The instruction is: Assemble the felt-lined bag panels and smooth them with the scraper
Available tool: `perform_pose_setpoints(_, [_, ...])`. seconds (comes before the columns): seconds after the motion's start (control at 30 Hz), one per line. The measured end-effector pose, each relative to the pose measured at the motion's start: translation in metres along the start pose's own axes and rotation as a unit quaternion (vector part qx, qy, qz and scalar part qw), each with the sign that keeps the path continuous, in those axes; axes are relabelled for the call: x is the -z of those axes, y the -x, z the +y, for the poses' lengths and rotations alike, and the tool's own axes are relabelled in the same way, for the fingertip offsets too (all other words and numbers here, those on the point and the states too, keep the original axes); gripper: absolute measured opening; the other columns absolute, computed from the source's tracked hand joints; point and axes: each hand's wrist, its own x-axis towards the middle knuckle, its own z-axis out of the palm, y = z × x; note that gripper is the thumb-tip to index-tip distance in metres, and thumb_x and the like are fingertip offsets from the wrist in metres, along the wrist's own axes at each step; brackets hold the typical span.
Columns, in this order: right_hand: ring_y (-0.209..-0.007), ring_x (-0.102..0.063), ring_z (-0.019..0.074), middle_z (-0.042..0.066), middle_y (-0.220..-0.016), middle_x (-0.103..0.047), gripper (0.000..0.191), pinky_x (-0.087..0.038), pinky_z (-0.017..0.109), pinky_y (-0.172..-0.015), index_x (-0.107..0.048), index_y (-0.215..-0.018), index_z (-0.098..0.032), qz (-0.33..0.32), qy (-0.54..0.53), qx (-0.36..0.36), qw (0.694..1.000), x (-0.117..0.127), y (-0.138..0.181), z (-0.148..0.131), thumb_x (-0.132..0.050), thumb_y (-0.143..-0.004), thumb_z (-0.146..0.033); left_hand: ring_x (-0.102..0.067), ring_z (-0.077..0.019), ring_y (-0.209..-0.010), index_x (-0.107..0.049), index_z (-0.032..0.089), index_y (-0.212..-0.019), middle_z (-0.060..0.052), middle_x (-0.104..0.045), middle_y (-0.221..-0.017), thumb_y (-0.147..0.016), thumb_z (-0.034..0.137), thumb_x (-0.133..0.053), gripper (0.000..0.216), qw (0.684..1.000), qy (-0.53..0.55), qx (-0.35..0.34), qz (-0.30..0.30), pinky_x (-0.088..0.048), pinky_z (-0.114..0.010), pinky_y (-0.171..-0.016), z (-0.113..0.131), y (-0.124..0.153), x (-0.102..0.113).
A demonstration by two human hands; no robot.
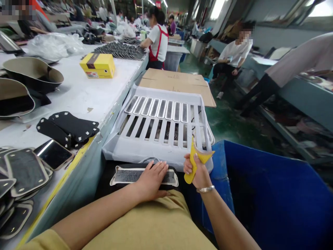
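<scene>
My left hand [154,178] lies flat, fingers stretched out, over the right part of a long grey strip [129,176] with raised whitish edges. The strip rests on something dark across my lap. My right hand [199,170] is closed around a flat yellow piece [194,160] that flares into two points with a curved edge between them; its exact kind is unclear. Just ahead stands a white slotted rack [156,149]. Along its far row lie several grey strips with white borders [161,108], side by side.
A white worktable [75,90] on the left bears black shaped pieces [70,126], a phone [53,152], stacked dark panels [26,170] and a yellow box [98,66]. Cardboard [174,80] lies behind the rack. At right stands a blue bin [270,166]. Other people work farther off.
</scene>
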Motion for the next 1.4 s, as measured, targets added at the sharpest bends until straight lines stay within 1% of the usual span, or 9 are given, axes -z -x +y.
perform_pose_setpoints(0.23, [-0.047, -0.032, 0.0069, -0.003, -0.065, -0.041, 0.065, -0.024, 0.020, -0.039, -0.054, -0.104, -0.018, -0.058, 0.155, -0.089, 0.982, 0.048, 0.035, 0.010, -0.041, -0.072, -0.074, -0.035, -0.0265, -0.125, -0.031, 0.011, -0.135, -0.014, -0.038, -0.139, -0.071, 0.064, -0.054, 0.086, 0.998, -0.044, 0.005, 0.038, -0.023, -0.043, -0.103, 0.002, -0.012, -0.008])
perform_pose_setpoints(0.33, [-0.049, -0.035, 0.0071, -0.003, -0.067, -0.040, 0.061, -0.026, 0.020, -0.041, -0.050, -0.108, -0.018, -0.053, 0.231, -0.119, 0.964, 0.057, 0.044, 0.003, -0.042, -0.076, -0.070, -0.040, -0.0267, -0.119, -0.034, 0.010, -0.133, -0.014, -0.043, -0.134, -0.067, 0.063, -0.058, 0.089, 0.997, -0.053, 0.007, 0.052, -0.027, -0.041, -0.099, 0.004, -0.015, -0.007])
perform_pose_setpoints(0.4, [-0.051, -0.038, 0.0071, -0.004, -0.067, -0.040, 0.055, -0.029, 0.020, -0.043, -0.046, -0.111, -0.017, -0.089, 0.311, -0.134, 0.937, 0.058, 0.049, -0.003, -0.047, -0.079, -0.062, -0.043, -0.0270, -0.116, -0.035, 0.009, -0.132, -0.015, -0.046, -0.131, -0.066, 0.061, -0.061, 0.087, 0.996, -0.061, 0.009, 0.060, -0.028, -0.041, -0.097, 0.006, -0.016, -0.009])
perform_pose_setpoints(0.5, [-0.048, -0.042, 0.0066, -0.004, -0.068, -0.045, 0.054, -0.034, 0.020, -0.043, -0.043, -0.112, -0.016, -0.160, 0.428, -0.154, 0.876, 0.056, 0.054, -0.011, -0.055, -0.077, -0.055, -0.045, -0.0274, -0.111, -0.036, 0.008, -0.132, -0.015, -0.048, -0.128, -0.066, 0.056, -0.063, 0.086, 0.994, -0.077, 0.006, 0.071, -0.029, -0.041, -0.096, 0.009, -0.015, -0.011])
perform_pose_setpoints(0.67, [-0.046, -0.048, 0.0086, -0.002, -0.077, -0.053, 0.057, -0.039, 0.022, -0.039, -0.039, -0.108, -0.019, -0.204, 0.558, -0.197, 0.780, 0.055, 0.054, -0.025, -0.065, -0.069, -0.051, -0.045, -0.0282, -0.109, -0.037, 0.007, -0.131, -0.016, -0.049, -0.124, -0.067, 0.055, -0.063, 0.084, 0.992, -0.090, 0.008, 0.089, -0.029, -0.042, -0.095, 0.014, -0.013, -0.015])
perform_pose_setpoints(0.87, [-0.069, -0.060, 0.0219, 0.005, -0.078, -0.062, 0.048, -0.038, 0.026, -0.053, -0.043, -0.089, -0.018, -0.289, 0.744, 0.006, 0.602, 0.049, 0.033, -0.031, -0.065, -0.067, -0.054, -0.045, -0.0287, -0.109, -0.037, 0.007, -0.131, -0.017, -0.049, -0.124, -0.068, 0.054, -0.062, 0.083, 0.992, -0.078, -0.003, 0.098, -0.029, -0.042, -0.096, 0.014, -0.013, -0.016])
perform_pose_setpoints(1.03, [-0.069, -0.063, 0.0260, 0.010, -0.080, -0.065, 0.054, -0.035, 0.028, -0.050, -0.044, -0.101, -0.014, -0.351, 0.787, 0.044, 0.505, 0.040, 0.009, -0.026, -0.058, -0.071, -0.057, -0.043, -0.0279, -0.113, -0.031, 0.009, -0.134, -0.015, -0.048, -0.126, -0.066, 0.047, -0.066, 0.086, 0.993, -0.033, -0.018, 0.113, -0.029, -0.041, -0.099, 0.011, -0.016, -0.017])
perform_pose_setpoints(1.2, [-0.062, -0.062, 0.0240, 0.012, -0.076, -0.066, 0.066, -0.032, 0.028, -0.046, -0.044, -0.108, -0.011, -0.367, 0.797, 0.032, 0.479, 0.036, 0.000, -0.026, -0.054, -0.070, -0.064, -0.039, -0.0293, -0.119, -0.020, 0.011, -0.139, -0.017, -0.043, -0.131, -0.066, 0.038, -0.064, 0.090, 0.994, -0.021, -0.048, 0.095, -0.028, -0.044, -0.102, 0.007, -0.017, -0.018])
perform_pose_setpoints(1.4, [-0.055, -0.057, 0.0202, 0.011, -0.071, -0.065, 0.070, -0.032, 0.027, -0.045, -0.046, -0.110, -0.012, -0.389, 0.772, 0.044, 0.500, 0.039, -0.004, -0.028, -0.052, -0.068, -0.067, -0.028, -0.0355, -0.128, -0.017, 0.017, -0.141, -0.020, -0.026, -0.142, -0.065, 0.036, -0.068, 0.094, 0.995, -0.079, -0.053, 0.039, -0.026, -0.050, -0.102, 0.011, -0.018, -0.018])
